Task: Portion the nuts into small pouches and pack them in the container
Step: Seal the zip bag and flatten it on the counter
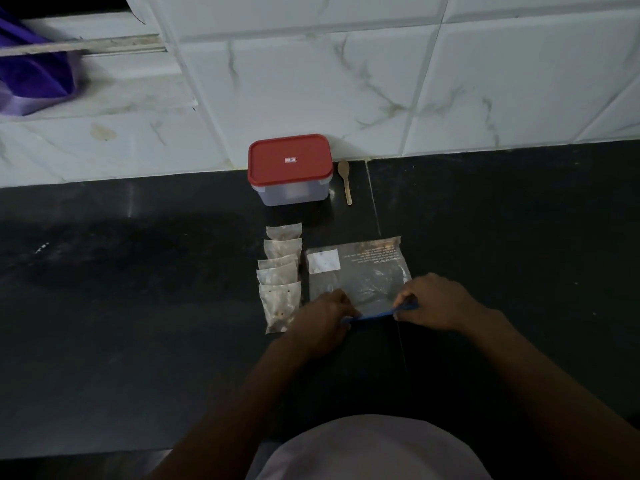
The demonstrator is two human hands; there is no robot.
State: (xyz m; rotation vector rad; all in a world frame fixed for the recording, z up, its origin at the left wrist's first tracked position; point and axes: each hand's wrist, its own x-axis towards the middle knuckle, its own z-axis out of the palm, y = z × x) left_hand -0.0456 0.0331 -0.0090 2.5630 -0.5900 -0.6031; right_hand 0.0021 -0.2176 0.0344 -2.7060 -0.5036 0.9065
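Observation:
A large clear zip bag [360, 271] with a white label and a blue zip strip lies flat on the dark counter. My left hand [329, 315] pinches the left end of the blue strip and my right hand [433, 301] pinches the right end. To the left of the bag, several small clear pouches [280, 277] with nuts inside lie in an overlapping column. Behind them, against the wall, stands a translucent container [294, 195] with its red lid [290, 160] on. A small wooden spoon [345, 181] lies to the container's right.
The dark counter [138, 306] runs wide on both sides, with white marble-look wall tiles [381, 81] behind it. A purple cloth [31, 74] hangs at the far upper left. My light-coloured clothing shows at the bottom edge.

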